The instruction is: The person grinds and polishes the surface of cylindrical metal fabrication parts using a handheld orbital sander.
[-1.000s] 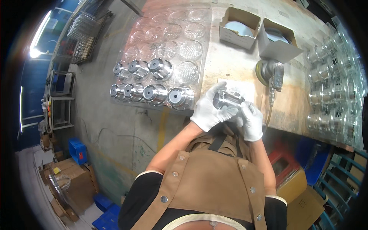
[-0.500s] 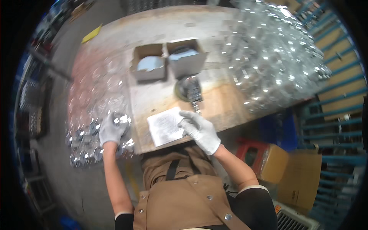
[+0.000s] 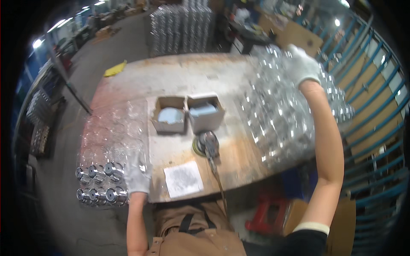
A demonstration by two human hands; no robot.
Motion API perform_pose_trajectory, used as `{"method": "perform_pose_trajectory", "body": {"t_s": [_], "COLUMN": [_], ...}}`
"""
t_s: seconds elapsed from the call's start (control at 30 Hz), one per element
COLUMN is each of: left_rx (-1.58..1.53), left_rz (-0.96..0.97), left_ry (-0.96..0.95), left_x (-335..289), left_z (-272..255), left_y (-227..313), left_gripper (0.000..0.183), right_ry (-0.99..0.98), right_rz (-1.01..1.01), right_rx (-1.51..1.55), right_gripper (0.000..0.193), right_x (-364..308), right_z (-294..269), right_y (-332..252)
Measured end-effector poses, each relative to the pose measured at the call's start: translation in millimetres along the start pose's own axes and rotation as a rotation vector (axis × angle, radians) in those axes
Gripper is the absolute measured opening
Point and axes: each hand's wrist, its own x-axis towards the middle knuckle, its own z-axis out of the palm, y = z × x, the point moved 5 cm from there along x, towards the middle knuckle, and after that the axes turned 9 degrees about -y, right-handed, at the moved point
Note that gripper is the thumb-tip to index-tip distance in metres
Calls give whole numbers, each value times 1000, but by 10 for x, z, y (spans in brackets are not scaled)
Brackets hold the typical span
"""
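Observation:
My left hand [image 3: 138, 176], in a pale work glove, lies over the near right corner of a clear plastic blister tray [image 3: 113, 128], its blurred fingers stretched away from me. Beside it, several shiny chrome cup-shaped parts [image 3: 97, 195] with dark centres sit in two rows of the tray's pockets. My gloved right hand [image 3: 302, 67] reaches to the far edge of a high pile of clear moulded trays [image 3: 282, 115] at the right; its fingers are blurred and partly turned from view. Nearer the middle lie a round sander [image 3: 207, 144] with its hose and a grey-smudged white sheet [image 3: 183, 179].
Two open cardboard boxes [image 3: 170, 126] with pale blue discs stand mid-table. A yellow cloth [image 3: 115, 69] lies at the far left edge. Beyond the table [image 3: 222, 73] rises another stack of trays [image 3: 181, 30]. Blue railings [image 3: 376, 91] run along the right; a red stool [image 3: 267, 213] stands below.
My right hand has gone from beside the white sheet to the far side of the tray pile. My left hand has shifted right, off the chrome parts. The view has tipped upward.

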Motion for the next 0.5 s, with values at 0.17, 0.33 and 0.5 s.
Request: {"method": "perform_pose_trajectory", "body": {"t_s": [0.17,0.33,0.5], "left_rx": [16,-104,-214], "left_rz": [76,18,59], "left_ry": [-73,-198,-176], "left_x": [-238,-327,-388], "left_z": [48,83,67], "left_y": [193,95,114], "left_gripper": [52,50,45], "right_ry": [-635,-468,-200], "right_rz": [294,518,657], "right_rx": [-12,151,302], "right_gripper": [78,78,78], "right_x": [473,328,143], "right_z": [860,1047,814], "right_y": [377,458,488]}}
